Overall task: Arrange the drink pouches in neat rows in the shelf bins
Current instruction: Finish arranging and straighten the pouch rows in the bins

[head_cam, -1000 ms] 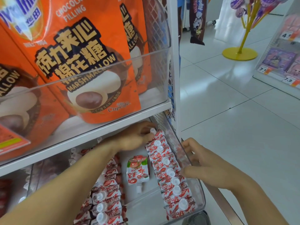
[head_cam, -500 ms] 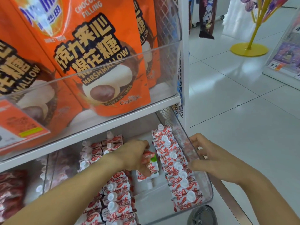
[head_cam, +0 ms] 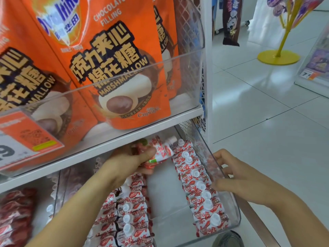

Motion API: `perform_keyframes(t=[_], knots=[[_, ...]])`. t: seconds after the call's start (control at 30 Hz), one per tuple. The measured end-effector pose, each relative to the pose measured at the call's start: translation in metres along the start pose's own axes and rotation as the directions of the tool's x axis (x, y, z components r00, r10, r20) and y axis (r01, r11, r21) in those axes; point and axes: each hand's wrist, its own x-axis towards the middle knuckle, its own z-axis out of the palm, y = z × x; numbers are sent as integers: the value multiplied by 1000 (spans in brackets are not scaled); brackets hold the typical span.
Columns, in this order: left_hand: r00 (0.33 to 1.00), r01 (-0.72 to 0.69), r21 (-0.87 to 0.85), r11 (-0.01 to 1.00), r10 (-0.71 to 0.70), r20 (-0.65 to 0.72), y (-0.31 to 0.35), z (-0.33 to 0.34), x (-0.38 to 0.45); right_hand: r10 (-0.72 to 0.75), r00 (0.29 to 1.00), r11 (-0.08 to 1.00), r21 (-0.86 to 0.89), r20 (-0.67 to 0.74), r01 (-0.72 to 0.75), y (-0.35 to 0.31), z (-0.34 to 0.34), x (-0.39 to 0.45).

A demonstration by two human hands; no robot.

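A clear plastic bin (head_cam: 235, 213) on the lower shelf holds red-and-white drink pouches with white caps. One row of pouches (head_cam: 197, 186) runs along the bin's right wall, another row (head_cam: 130, 211) along the left. My left hand (head_cam: 128, 164) grips a single pouch (head_cam: 161, 151), lifted near the back of the bin with its cap pointing right. My right hand (head_cam: 236, 177) rests on the bin's right wall, fingers curled over the rim.
The shelf above (head_cam: 99, 148) carries a clear bin of large orange marshmallow bags (head_cam: 114, 68). Dark red packets (head_cam: 16, 213) lie in the bin to the left. A white shelf post (head_cam: 207, 68) stands at the right, tiled floor beyond with a yellow stand (head_cam: 278, 57).
My left hand has taken the loose pouch from the middle gap and lifted it toward the back of the bin. My right hand has stayed on the right wall.
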Motion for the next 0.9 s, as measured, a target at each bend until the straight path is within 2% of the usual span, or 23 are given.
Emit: perform_keyframes(t=[0.07,0.1,0.17,0.27,0.37,0.43,0.5,0.53,0.57,0.67,0.7,0.83,0.9], knots=[[995,97,-302,948,-87,47,-3,2,4,1,1000,1000,-1,-2,-1,0,1,0],[994,109,-392,913,-97,50,-4,4,7,2,1000,1000,-2,-3,-2,-1,1,0],[999,30,-422,906,-44,-23,-10,11,14,6,1000,1000,-7,-2,-6,-1,1,0],[954,-237,-219,947,183,-238,-17,24,32,7,1000,1000,-8,-11,-7,-1,2,0],[891,-320,85,944,330,-310,-17,41,59,11,1000,1000,-1,-15,-11,-1,2,0],[878,-364,328,872,439,-191,-17,51,66,10,1000,1000,4,-10,-10,-1,3,-1],[788,-513,517,685,615,-33,-21,59,63,9,1000,1000,12,-7,-9,0,3,-2],[751,-543,576,611,660,8,-24,60,63,9,1000,1000,15,-6,-9,1,3,-2],[757,-531,598,600,653,17,-27,59,62,11,1000,1000,17,-4,-10,1,3,-3],[884,-404,471,784,467,-19,-32,51,68,6,1000,1000,19,-3,-6,0,3,-4],[897,-383,434,815,441,-36,-30,51,69,6,1000,1000,19,-3,-6,-1,2,-4],[861,-395,380,837,481,-164,-22,56,69,9,1000,1000,18,1,-9,-1,3,-6],[872,-367,435,823,467,-148,-19,61,70,6,1000,1000,22,2,-6,0,3,-7]])
